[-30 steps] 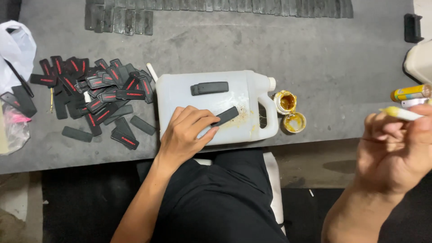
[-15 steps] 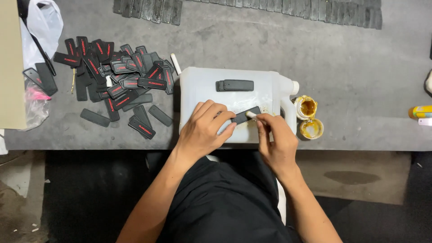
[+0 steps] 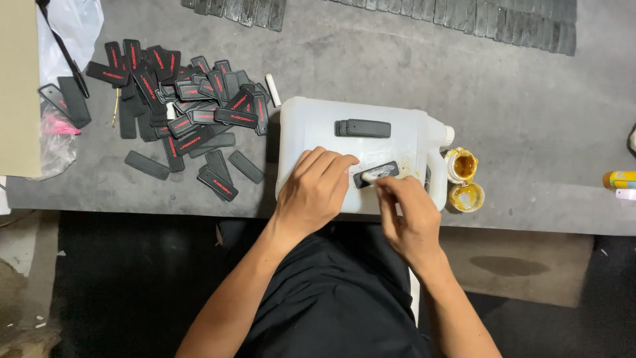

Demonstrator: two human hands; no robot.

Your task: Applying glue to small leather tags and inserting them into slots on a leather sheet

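A white plastic jug [image 3: 311, 122] lies flat on the grey table. My left hand [image 3: 317, 187] rests on it, fingertips pinning a small black rubber strip [image 3: 388, 167]. My right hand [image 3: 409, 215] grips a small white applicator [image 3: 372, 175] whose tip touches that strip. Another black strip [image 3: 363, 128] lies further back on the jug. A small open pot of yellow glue [image 3: 462, 165] and its lid [image 3: 466, 196] sit just right of the jug.
A heap of black strips with red lettering [image 3: 182, 109] lies to the left. A row of dark strips [image 3: 464, 16] runs along the far edge. A clear plastic bag [image 3: 63, 40] sits far left, a yellow tube [image 3: 619, 179] far right.
My right hand came in from the far right, where it was raised with the applicator, and now presses the tip on the strip. The left hand has stayed on the jug.
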